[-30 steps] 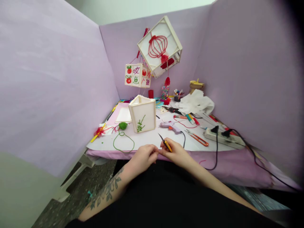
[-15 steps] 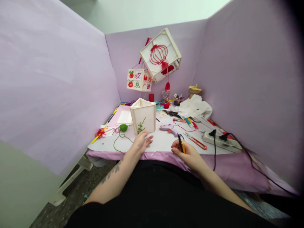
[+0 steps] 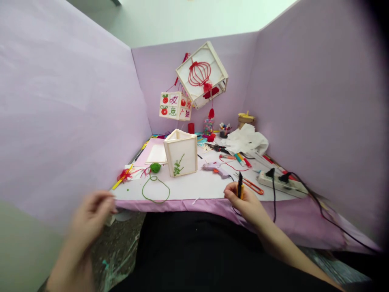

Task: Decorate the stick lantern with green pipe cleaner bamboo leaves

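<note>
My right hand (image 3: 245,199) is closed round a yellow and black utility knife (image 3: 240,187), held upright over the table's front edge. Blurred by motion, my left hand (image 3: 92,211) hangs off the table at the left, its fingers curled and what they hold, if anything, not visible. Between them a three-sided lantern frame (image 3: 188,156) with white panels stands on the table, a green yarn plant (image 3: 178,165) on its front face. Left of it lies a ball of green yarn (image 3: 155,167), with a loose strand looping toward the table edge.
A glue gun (image 3: 216,169), orange-handled scissors (image 3: 253,186) and a power strip (image 3: 282,182) lie at the right. Crumpled white paper (image 3: 247,140) sits behind them. Two decorated lanterns (image 3: 202,75) hang at the back. Red yarn (image 3: 125,175) lies at the left edge.
My left hand has left the three-sided lantern frame and swung left and down, off the table. The knife in my right hand has turned more upright and shifted slightly right.
</note>
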`<move>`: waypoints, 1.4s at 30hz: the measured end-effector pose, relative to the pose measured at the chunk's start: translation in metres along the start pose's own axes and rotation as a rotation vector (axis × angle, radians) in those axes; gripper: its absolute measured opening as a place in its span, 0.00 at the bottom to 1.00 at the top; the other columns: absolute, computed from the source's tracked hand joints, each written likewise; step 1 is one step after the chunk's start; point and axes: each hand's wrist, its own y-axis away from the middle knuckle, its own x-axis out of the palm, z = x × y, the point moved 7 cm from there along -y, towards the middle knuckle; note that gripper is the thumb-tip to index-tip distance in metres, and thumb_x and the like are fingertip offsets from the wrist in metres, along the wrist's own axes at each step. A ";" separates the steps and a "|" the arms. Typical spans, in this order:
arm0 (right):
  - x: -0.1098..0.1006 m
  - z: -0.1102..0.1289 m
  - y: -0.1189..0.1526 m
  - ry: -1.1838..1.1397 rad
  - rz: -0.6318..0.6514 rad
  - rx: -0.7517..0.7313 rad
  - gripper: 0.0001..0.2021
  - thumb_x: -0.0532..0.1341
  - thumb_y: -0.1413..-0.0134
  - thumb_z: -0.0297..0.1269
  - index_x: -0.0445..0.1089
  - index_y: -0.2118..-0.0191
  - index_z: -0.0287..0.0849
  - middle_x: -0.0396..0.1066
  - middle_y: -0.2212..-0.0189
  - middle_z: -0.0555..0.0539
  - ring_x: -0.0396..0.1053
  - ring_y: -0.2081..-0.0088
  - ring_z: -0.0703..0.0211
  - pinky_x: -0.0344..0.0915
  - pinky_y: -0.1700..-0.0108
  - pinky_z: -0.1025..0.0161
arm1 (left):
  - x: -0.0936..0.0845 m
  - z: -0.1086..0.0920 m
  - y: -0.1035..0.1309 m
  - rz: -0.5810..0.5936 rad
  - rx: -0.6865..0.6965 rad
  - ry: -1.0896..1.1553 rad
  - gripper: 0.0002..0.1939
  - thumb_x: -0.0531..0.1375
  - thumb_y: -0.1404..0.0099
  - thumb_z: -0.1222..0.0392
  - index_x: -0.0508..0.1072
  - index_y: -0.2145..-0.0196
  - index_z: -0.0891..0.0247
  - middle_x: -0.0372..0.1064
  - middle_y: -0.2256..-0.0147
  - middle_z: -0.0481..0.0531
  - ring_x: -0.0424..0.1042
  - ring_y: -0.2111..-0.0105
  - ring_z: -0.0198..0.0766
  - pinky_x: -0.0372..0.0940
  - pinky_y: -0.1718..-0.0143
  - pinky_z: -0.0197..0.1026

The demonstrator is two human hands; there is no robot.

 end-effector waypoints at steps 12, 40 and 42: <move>0.046 0.044 -0.004 0.031 0.108 -0.105 0.11 0.62 0.49 0.44 0.70 0.63 0.43 0.68 0.74 0.49 0.65 0.72 0.60 0.63 0.69 0.62 | 0.164 -0.091 0.018 0.371 0.350 -0.206 0.06 0.54 0.34 0.64 0.69 0.60 0.61 0.72 0.64 0.51 0.72 0.66 0.37 0.68 0.65 0.38; 0.074 0.020 0.006 -0.349 0.308 0.002 0.16 0.67 0.54 0.45 0.65 0.63 0.44 0.66 0.73 0.52 0.59 0.78 0.66 0.56 0.77 0.67 | 0.210 -0.081 0.030 0.568 -0.044 0.467 0.07 0.62 0.41 0.62 0.67 0.74 0.64 0.66 0.75 0.47 0.67 0.77 0.31 0.62 0.73 0.34; 0.055 0.010 -0.007 -0.349 0.237 -0.010 0.18 0.63 0.48 0.51 0.63 0.59 0.45 0.67 0.69 0.51 0.56 0.81 0.68 0.53 0.81 0.68 | 0.205 -0.069 0.024 0.502 -0.118 0.535 0.09 0.63 0.42 0.60 0.67 0.74 0.64 0.66 0.76 0.46 0.67 0.77 0.31 0.63 0.72 0.35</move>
